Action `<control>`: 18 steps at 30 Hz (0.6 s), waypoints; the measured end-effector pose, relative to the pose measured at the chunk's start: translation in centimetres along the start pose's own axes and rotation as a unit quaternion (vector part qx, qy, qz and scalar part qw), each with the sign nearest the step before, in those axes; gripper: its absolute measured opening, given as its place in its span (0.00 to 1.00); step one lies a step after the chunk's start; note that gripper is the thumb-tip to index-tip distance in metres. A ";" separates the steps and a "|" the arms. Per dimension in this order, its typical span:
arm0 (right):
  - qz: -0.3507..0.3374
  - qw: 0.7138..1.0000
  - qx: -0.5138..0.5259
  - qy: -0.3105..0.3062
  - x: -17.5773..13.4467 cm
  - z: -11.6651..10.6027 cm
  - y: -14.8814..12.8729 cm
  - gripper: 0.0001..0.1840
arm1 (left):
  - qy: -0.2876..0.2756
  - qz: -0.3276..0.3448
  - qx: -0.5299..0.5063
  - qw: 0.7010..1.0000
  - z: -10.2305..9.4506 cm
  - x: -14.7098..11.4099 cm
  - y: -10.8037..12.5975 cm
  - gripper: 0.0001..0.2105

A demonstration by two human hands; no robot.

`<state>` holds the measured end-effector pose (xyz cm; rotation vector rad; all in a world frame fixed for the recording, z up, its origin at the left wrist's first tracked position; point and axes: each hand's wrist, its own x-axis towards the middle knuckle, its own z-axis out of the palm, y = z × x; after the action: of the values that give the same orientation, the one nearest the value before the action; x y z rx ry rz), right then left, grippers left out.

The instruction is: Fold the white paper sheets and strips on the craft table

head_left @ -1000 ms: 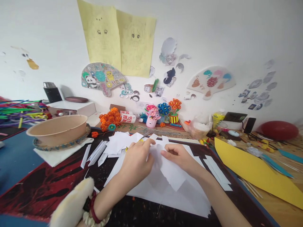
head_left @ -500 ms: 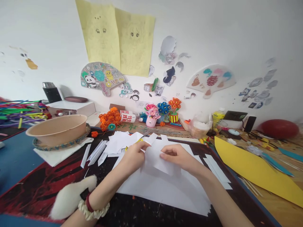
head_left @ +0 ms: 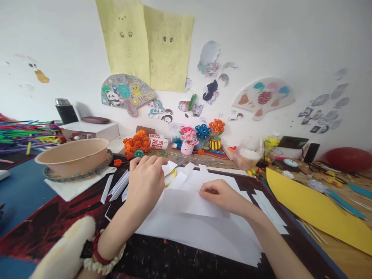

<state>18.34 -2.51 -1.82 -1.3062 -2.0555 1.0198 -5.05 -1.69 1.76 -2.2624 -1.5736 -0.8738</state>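
My right hand (head_left: 222,195) pinches the right part of a white sheet of paper (head_left: 184,201), which lies over a stack of larger white sheets (head_left: 197,236). My left hand (head_left: 147,178) is off that sheet, palm down with bent fingers, over the heap of white paper pieces at the left. Its fingertips are hidden behind the knuckles, so whether it holds anything does not show. Yellow-handled scissors (head_left: 171,178) lie among the papers just right of my left hand. Folded paper strips (head_left: 119,186) rest to its left.
A beige basin (head_left: 72,155) stands at the left on a woven ring. Craft flowers (head_left: 136,143) and small flower pots (head_left: 215,135) line the back by the wall. White strips (head_left: 270,213) and a large yellow sheet (head_left: 319,213) lie at the right.
My left hand has let go of the sheet and moved left and up over the paper heap. My right hand keeps its pinch, with the sheet now lower and flatter.
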 end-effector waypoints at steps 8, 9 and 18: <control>-0.036 0.997 0.064 -0.019 0.0 0.2 -0.3 0.12 | -0.099 0.105 -0.166 0.975 0.8 -1.1 2.3 0.07; -0.040 0.996 0.073 -0.019 0.0 0.2 -0.4 0.13 | -0.135 0.101 -0.194 0.966 1.1 -1.1 2.3 0.07; -0.042 0.992 0.111 -0.028 -0.3 0.1 -1.1 0.14 | -0.237 0.029 -0.384 0.892 1.0 -0.6 2.2 0.06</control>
<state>17.79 -3.07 -0.99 -1.0808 -1.9539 1.2212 -2.83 -2.50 0.85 -3.2701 -1.4779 -1.1350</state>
